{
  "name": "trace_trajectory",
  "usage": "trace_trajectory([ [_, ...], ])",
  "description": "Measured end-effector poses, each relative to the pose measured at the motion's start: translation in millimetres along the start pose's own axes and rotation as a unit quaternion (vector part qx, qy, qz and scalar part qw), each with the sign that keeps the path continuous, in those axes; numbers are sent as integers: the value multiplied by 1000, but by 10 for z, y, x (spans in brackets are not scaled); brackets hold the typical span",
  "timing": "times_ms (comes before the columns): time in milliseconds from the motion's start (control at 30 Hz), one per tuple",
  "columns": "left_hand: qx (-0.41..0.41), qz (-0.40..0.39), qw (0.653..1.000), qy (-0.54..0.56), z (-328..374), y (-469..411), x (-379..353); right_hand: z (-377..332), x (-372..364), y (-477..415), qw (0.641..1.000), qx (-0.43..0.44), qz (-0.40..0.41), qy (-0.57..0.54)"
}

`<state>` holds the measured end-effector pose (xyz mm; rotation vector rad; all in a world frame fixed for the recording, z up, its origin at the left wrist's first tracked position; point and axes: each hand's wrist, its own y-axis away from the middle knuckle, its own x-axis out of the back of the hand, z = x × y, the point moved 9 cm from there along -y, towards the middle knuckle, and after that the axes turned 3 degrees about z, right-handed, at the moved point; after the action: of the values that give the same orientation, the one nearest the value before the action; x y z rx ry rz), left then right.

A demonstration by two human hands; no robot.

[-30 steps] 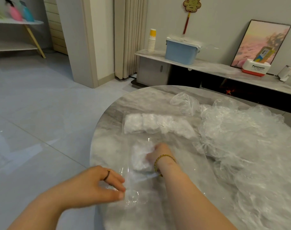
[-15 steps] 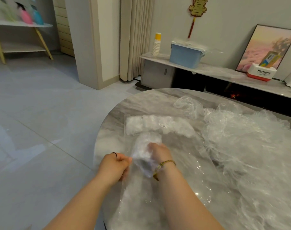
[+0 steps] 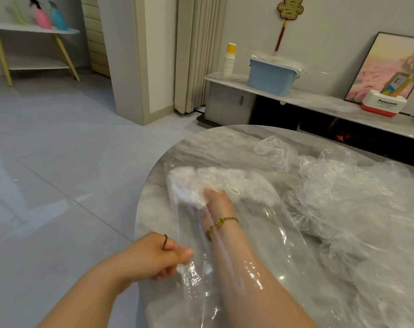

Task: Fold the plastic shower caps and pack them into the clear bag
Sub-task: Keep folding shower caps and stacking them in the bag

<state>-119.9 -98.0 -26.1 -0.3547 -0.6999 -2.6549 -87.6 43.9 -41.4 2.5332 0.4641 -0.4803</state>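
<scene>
Your right hand [image 3: 216, 202] is deep inside the clear bag [image 3: 267, 223], forearm sheathed in plastic, fingers curled into 1 folded shower cap [image 3: 194, 197] and gripping it. The cap is at the bag's far, closed end, touching the left part of the row of packed caps [image 3: 248, 185].

Your left hand [image 3: 154, 254] is back at the near end, thumb and fingers pinching the bag's mouth edge.

What matters here is the bag's long axis. It runs straight away from you across the table [image 3: 201, 147], mouth near, bottom far, and the packed row lies crosswise to it. So the way out for your right hand is back toward you, along that axis.

The loose pile of caps [image 3: 355, 197] sits to the right of the bag. Your right hand is the nearer 1 to it, so I'd judge the next cap is its job, while the left holds the mouth.
</scene>
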Motion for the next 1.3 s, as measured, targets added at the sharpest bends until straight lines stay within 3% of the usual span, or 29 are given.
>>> trace_trajectory([
  [67, 48, 92, 990, 98, -133, -95, 304, 42, -51, 19, 999, -16, -27, -27],
  [133, 52, 212, 943, 253, -206, -206, 595, 53, -92, 46, 998, -18, -54, -7],
  [200, 26, 255, 911, 322, -162, -326, 674, 92, -145, 39, 995, -7, -77, 65],
  [400, 6, 240, 893, 381, 8, -712, 744, 128, -296, 91, 977, 21, -113, 178],
  [600, 14, 201, 896, 397, -25, -885, 574, 109, -408, 53, 979, 27, -152, 133],
  [733, 19, 148, 891, 428, 15, -927, 414, 83, -431, -54, 976, 60, -87, 193],
  [800, 27, 85, 887, 453, 53, -935, 283, -28, -416, -81, 976, 96, -55, 188],
  [867, 33, 45, 901, 431, 55, -931, 195, -91, -400, -59, 969, 120, -34, 214],
  [1000, 39, 76, 911, 404, -41, -973, 218, -65, -273, -77, 970, 132, 15, 204],
  [1200, 56, 101, 912, 394, -106, -1075, 212, -94, -246, -64, 954, 132, -4, 269],
  [1300, 57, 121, 901, 414, -101, -1072, 246, -55, -246, -7, 969, 113, -22, 217],
])
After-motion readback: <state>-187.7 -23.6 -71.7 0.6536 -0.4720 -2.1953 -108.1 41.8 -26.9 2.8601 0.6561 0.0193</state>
